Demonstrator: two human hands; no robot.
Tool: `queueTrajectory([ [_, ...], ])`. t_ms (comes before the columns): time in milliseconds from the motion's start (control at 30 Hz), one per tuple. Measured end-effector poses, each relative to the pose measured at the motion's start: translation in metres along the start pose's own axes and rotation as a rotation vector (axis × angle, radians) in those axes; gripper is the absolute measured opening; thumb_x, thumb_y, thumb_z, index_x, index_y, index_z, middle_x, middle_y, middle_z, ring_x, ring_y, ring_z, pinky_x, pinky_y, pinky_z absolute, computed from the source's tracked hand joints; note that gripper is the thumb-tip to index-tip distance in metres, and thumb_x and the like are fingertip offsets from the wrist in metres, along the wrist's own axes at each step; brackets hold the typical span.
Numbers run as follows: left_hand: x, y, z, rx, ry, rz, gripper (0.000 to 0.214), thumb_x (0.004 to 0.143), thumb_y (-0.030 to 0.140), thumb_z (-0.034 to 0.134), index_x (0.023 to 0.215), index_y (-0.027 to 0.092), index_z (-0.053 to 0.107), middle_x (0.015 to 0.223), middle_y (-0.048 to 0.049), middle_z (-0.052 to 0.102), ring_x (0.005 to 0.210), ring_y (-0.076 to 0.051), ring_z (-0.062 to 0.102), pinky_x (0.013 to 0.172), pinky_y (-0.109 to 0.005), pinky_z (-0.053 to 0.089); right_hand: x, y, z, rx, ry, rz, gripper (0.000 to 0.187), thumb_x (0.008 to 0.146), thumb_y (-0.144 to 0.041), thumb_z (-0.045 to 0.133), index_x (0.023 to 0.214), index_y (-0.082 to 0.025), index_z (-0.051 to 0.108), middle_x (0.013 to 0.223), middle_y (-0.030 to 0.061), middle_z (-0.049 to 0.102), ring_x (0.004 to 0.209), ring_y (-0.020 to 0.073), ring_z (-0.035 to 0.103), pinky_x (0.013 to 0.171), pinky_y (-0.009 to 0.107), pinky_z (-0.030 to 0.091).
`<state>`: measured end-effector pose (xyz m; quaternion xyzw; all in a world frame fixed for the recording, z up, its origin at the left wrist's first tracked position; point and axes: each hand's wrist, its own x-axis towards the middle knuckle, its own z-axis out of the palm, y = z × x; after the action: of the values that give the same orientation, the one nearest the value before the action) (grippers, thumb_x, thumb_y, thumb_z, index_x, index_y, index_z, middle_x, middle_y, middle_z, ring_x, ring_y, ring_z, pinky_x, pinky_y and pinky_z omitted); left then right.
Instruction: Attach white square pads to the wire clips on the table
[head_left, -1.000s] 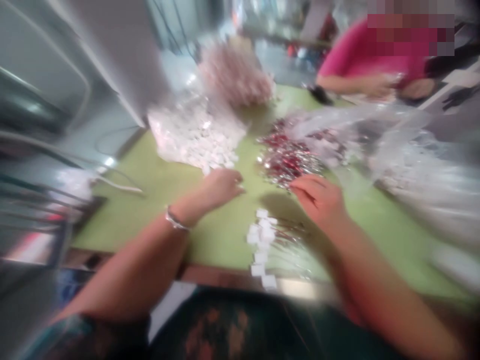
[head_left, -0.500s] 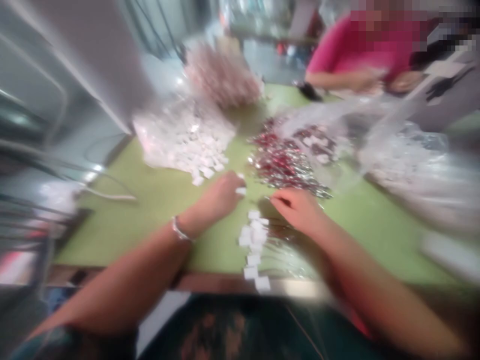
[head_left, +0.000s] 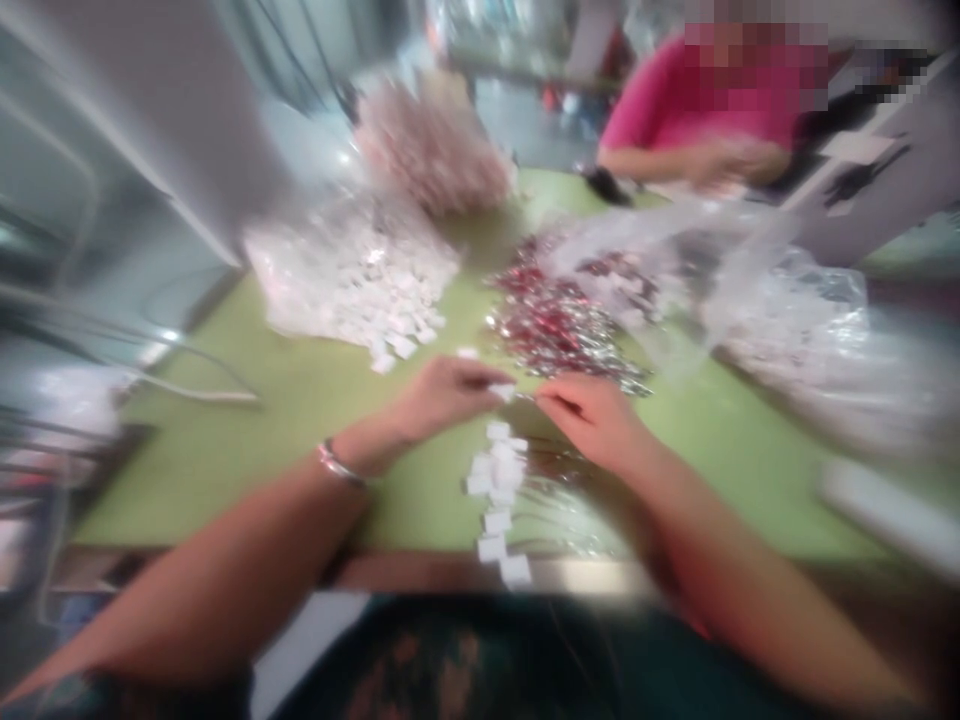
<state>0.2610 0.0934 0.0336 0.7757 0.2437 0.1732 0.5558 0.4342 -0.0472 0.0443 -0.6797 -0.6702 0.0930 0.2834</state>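
The picture is blurred by motion. My left hand [head_left: 442, 395], a bracelet on its wrist, pinches a small white square piece [head_left: 504, 391] over the green table [head_left: 247, 440]. My right hand [head_left: 589, 415] is closed just to its right, fingertips almost touching the left ones; what it grips is too small to make out. Below both hands lies a row of finished items [head_left: 499, 495], white squares with thin shiny stems. A heap of red and silver foil pieces [head_left: 559, 325] lies just beyond my right hand. A bag of white squares [head_left: 360, 275] sits beyond my left hand.
A pinkish bundle [head_left: 431, 150] stands at the back of the table. Clear plastic bags [head_left: 795, 310] fill the right side. A person in a pink shirt [head_left: 697, 100] works at the far end. Metal chair frames [head_left: 90, 330] stand to the left.
My left hand has come away from the bag of white squares with one piece. My right hand has drawn back from the foil heap. Both hands now meet at the middle.
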Motion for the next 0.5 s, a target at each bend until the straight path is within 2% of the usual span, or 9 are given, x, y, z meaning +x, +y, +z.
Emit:
queueTrajectory([
  [200,-0.002,0.004,0.002,-0.037,-0.062,-0.002,0.027,0.07,0.03,0.073,0.093,0.016,0.077,0.081,-0.007,0.075,0.07,-0.016,0.063,0.062,-0.027,0.052,-0.003,-0.005,0.002,-0.16,0.014,0.079,0.019,0.09,-0.021,0.05,0.082,-0.021,0.068,0.081,0.0017,0.07,0.072,0.0151,0.06,0.063,0.027,0.037],
  [300,-0.001,0.004,0.003,-0.038,-0.047,-0.041,0.03,0.068,0.032,0.076,0.093,0.015,0.077,0.079,-0.0072,0.074,0.067,-0.015,0.063,0.06,-0.027,0.051,-0.004,-0.01,0.005,-0.249,-0.016,0.087,0.021,0.09,-0.021,0.049,0.079,-0.02,0.067,0.078,0.0023,0.069,0.068,0.0153,0.058,0.06,0.028,0.034],
  [400,0.0,0.002,0.002,-0.063,-0.024,-0.075,0.032,0.068,0.033,0.076,0.095,0.015,0.076,0.078,-0.0066,0.073,0.064,-0.013,0.061,0.059,-0.027,0.051,-0.004,-0.011,0.005,-0.218,-0.019,0.052,0.021,0.091,-0.023,0.048,0.08,-0.02,0.066,0.076,0.0016,0.068,0.067,0.0143,0.057,0.06,0.027,0.035],
  [500,0.001,0.0,0.0,-0.124,-0.062,-0.083,0.031,0.067,0.032,0.077,0.092,0.014,0.074,0.08,-0.0072,0.073,0.066,-0.014,0.062,0.061,-0.027,0.051,-0.004,-0.008,0.003,-0.155,-0.001,0.005,0.021,0.092,-0.023,0.049,0.08,-0.021,0.066,0.075,0.0002,0.068,0.067,0.0129,0.057,0.06,0.026,0.036],
])
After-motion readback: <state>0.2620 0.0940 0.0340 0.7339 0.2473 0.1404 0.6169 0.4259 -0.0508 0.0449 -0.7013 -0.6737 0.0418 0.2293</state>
